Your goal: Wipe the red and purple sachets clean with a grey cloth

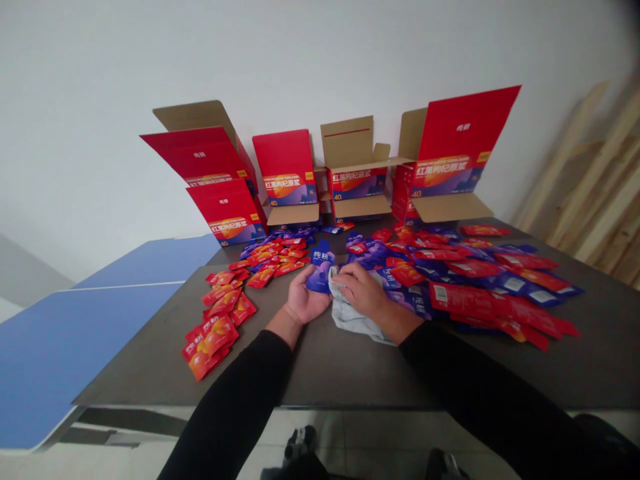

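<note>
My left hand (306, 298) is closed around a purple pouch (320, 263) with white lettering, held upright over the table. Bunched in my right hand (363, 290) is a pale grey cloth (353, 317), its edge against the pouch's right side and the rest hanging down to the tabletop. To the left lie red pouches (213, 340) in overlapping stacks, with a mixed heap of red and purple pouches (275, 257) behind them. A larger spread of red and purple pouches (475, 300) covers the right side, some just beyond my right hand.
Open red cartons stand along the table's back edge: stacked ones (227, 213) at left, two in the middle (290, 180), and a tall-lidded one (450, 147) at right. A blue table (125, 293) adjoins the dark table (320, 380) on the left. Wooden boards (590, 173) lean at right.
</note>
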The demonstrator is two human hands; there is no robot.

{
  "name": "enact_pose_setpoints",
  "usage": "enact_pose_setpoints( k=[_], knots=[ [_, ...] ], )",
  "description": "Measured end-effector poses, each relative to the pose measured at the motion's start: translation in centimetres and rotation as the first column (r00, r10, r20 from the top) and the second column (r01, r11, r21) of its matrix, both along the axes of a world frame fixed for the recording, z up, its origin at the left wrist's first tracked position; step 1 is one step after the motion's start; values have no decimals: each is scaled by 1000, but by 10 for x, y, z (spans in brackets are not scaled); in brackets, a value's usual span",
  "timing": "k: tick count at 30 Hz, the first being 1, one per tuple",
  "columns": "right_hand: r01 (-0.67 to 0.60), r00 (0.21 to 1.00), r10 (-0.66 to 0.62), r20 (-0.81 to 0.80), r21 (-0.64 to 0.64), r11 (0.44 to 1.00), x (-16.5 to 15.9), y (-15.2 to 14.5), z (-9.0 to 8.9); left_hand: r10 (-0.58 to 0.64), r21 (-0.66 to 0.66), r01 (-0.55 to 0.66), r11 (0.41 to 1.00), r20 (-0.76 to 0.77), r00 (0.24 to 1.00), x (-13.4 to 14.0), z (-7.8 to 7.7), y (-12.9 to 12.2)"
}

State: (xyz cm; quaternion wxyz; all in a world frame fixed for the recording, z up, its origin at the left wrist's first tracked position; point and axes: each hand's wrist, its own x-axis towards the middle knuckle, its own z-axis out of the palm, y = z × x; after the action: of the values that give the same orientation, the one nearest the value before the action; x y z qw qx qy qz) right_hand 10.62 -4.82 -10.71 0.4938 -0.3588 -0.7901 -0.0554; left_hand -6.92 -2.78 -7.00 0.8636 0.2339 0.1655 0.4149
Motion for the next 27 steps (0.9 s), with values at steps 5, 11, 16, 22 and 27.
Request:
enact_pose_setpoints(
  k=[5,11,16,22,27],
  knots=[
    [-104,965,95,244,23,994,-6,-12,8,-58,-33,57,998,-25,998,-1,-3,1],
    [-151,941,139,310,17,988,-7,-9,4,-118,-34,117,993,-14,993,0,-4,0],
    [-71,957,48,286,73,995,-2,-4,3,-137,-16,137,990,13,990,2,-6,-1],
    [39,989,-46,139,53,998,6,2,3,-137,13,139,990,-99,986,3,-9,-1],
    [127,992,-127,10,-22,992,12,6,2,-126,14,130,991,-163,979,1,-11,0]
  ],
)
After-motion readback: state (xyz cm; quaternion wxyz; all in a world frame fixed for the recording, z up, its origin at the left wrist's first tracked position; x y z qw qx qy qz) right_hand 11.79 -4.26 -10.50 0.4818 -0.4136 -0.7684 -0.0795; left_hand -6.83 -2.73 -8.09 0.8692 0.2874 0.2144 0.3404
